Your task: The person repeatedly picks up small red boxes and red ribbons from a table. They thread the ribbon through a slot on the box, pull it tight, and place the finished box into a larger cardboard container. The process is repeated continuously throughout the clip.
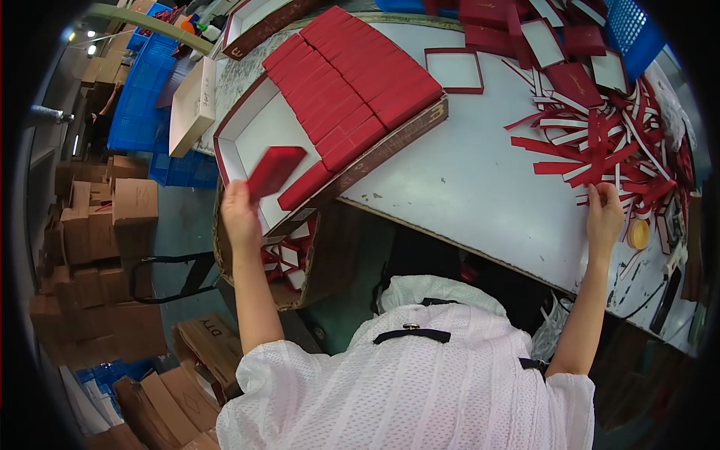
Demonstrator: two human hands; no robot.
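- Red flat rectangular box, left-centre of frame, over white-lined brown cardboard tray; L hand pinches its end.
- Best kept square w/ rows, corners clear of neighbours.
- Tray: packed red boxes upper right, bare floor left.
- R hand, frame right, at red-and-white flat strips; can't tell if gripping.

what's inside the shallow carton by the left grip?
Shallow carton: small red boxes in packed rows, white inner floor at its left. The red box in the left grip hides part of that floor; anything beneath the packed boxes is covered.
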